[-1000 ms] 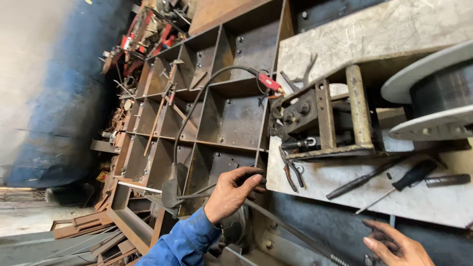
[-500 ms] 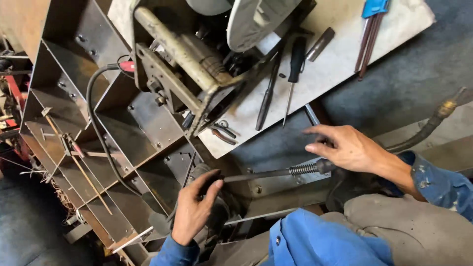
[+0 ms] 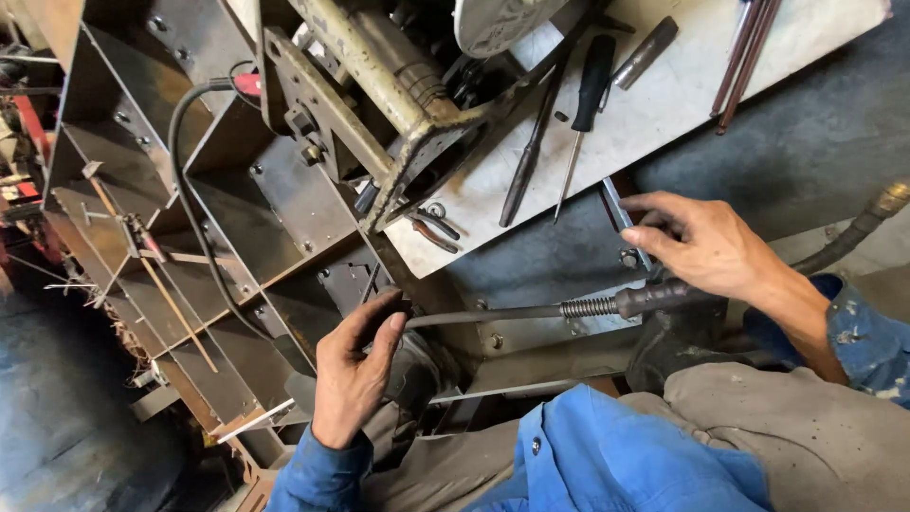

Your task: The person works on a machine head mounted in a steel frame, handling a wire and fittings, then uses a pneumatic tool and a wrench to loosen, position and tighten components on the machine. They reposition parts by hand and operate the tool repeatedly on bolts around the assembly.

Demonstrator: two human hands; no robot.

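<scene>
The left hand (image 3: 355,374) curls around the thin end of a welding cable (image 3: 502,311), thumb and fingers closed on it where it meets a dark round part that the hand mostly hides. The cable runs from that grip toward the right hand (image 3: 706,246), passing a short coil spring (image 3: 588,307) and thickening into a dark sleeve (image 3: 654,299) just under the right palm. The right hand is loosely open, fingers bent and spread, hovering over the sleeve; whether the palm touches it cannot be told. Its fingertips lie beside a narrow metal strip (image 3: 626,223) at the edge of a pale plate (image 3: 664,104). Beyond the right wrist, the cable carries on as a thicker hose (image 3: 853,232) with a brass fitting. Above the right hand, on the plate, lie a black-handled screwdriver (image 3: 586,95), a dark rod (image 3: 531,156) and a pair of thin rods (image 3: 744,57). Between and above the hands, pliers (image 3: 431,228) rest at the plate's corner under a worn yellowish bracket (image 3: 398,104). Above and outward from the left hand stands a steel rack (image 3: 237,190) of open compartments, with a black cord (image 3: 190,209) looping across it. Blue sleeves cover both forearms, and grey trousers (image 3: 806,446) fill the space below the right hand.
</scene>
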